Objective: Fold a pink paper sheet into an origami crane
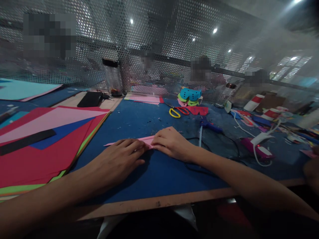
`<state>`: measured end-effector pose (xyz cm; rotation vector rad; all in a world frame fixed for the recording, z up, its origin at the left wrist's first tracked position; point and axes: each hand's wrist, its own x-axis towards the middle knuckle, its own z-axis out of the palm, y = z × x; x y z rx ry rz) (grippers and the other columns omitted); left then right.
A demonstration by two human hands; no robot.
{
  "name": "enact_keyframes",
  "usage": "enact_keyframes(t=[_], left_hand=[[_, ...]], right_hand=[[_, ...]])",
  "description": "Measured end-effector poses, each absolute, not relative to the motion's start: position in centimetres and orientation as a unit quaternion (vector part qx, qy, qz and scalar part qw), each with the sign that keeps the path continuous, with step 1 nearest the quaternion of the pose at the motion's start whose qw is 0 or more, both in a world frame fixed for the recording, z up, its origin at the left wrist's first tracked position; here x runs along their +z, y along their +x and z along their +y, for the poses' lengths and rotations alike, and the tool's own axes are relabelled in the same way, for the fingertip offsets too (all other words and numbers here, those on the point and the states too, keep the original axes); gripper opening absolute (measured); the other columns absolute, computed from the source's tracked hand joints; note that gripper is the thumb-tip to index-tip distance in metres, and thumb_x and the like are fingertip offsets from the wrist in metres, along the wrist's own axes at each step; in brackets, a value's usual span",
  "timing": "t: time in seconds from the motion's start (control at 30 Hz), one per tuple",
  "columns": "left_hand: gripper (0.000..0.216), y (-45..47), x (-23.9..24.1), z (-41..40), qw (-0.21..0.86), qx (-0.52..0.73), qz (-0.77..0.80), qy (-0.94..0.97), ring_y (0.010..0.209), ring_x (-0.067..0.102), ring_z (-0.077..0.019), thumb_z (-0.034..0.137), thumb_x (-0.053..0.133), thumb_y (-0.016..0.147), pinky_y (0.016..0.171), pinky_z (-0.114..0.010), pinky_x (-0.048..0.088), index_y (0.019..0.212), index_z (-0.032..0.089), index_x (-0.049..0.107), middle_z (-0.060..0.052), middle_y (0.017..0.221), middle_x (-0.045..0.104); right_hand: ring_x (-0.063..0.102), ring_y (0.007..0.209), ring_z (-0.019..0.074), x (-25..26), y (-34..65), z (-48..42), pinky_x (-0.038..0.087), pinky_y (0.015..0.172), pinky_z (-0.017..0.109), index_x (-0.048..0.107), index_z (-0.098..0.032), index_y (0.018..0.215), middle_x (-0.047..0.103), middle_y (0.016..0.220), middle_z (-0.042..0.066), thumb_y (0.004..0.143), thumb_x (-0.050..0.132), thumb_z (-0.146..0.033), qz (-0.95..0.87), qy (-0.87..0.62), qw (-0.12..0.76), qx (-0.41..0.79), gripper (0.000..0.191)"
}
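Now on the worktop, well in from its front edge: pressing with left hand, loosely bent, and right hand, more curled, onto paper, can't tell if pinched beneath; probably light, easily creased, best taken by its edges

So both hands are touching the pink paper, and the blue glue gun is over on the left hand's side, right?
Not quite: the blue glue gun lies on the right hand's side, beyond the right forearm, as the head view shows. The left hand and right hand are both touching the pink paper.
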<state>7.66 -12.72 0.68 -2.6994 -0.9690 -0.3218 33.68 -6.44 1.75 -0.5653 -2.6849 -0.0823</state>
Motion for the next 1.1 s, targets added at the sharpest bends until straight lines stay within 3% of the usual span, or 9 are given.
enact_keyframes(t=[0.43, 0.73, 1.1], left_hand=[[0.032, 7.6, 1.1, -12.7, 0.123, -0.111, -0.34, -0.926, 0.109, 0.064, -0.0271, 0.033, 0.048, 0.106, 0.089, -0.041, 0.05, 0.133, 0.022, 0.061, -0.01, 0.128, 0.066], [0.033, 7.5, 1.0, -12.6, 0.127, -0.108, -0.333, -0.928, 0.111, 0.063, -0.028, 0.034, 0.051, 0.105, 0.091, -0.042, 0.049, 0.135, 0.022, 0.059, -0.01, 0.131, 0.066], [0.036, 7.6, 1.1, -12.8, 0.128, -0.097, -0.338, -0.927, 0.108, 0.064, -0.0277, 0.034, 0.05, 0.105, 0.09, -0.042, 0.049, 0.139, 0.026, 0.057, -0.009, 0.129, 0.066]], right_hand=[[0.067, 0.093, 0.0155, 2.4, 33.4, -6.3, 0.043, 0.086, 0.03, 0.072, -0.018, 0.1, 0.076, 0.102, 0.005, 0.102, 0.058, -0.024, -0.901, -0.292, 0.289, 0.137, 0.016], [0.062, 0.095, 0.0173, 1.9, 33.1, -7.0, 0.037, 0.09, 0.035, 0.073, -0.02, 0.097, 0.07, 0.1, 0.004, 0.099, 0.063, -0.026, -0.918, -0.285, 0.253, 0.11, 0.012], [0.058, 0.091, 0.017, 2.1, 32.5, -7.0, 0.035, 0.082, 0.032, 0.07, -0.019, 0.094, 0.067, 0.098, 0.003, 0.095, 0.066, -0.026, -0.914, -0.309, 0.239, 0.109, 0.008]])
